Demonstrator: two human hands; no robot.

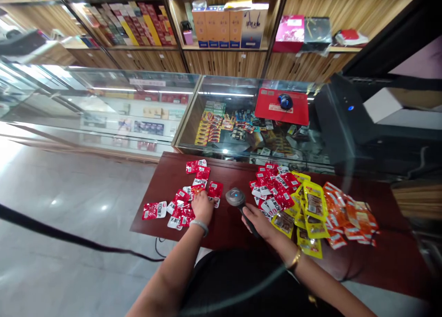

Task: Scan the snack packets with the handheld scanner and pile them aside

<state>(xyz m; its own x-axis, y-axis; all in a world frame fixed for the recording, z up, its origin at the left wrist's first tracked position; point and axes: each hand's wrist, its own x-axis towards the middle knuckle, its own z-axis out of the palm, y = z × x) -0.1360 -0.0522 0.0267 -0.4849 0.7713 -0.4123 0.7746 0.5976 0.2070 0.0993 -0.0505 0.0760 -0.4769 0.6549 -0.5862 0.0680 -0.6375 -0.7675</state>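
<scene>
My right hand is closed around the handle of a grey-black barcode scanner, whose head points forward and left over the table. My left hand reaches down onto a loose group of small red-and-white snack packets; its fingers lie on the packets with the thumb apart, touching a packet on the right. A second heap of red-and-white packets lies right of the scanner. Beside it are yellow packets, then orange packets.
The dark red table backs onto a glass display counter holding small carded goods. A red mat with a computer mouse sits on the glass. At right stands a black machine. Boxes fill wall shelves. A dark cable crosses at left.
</scene>
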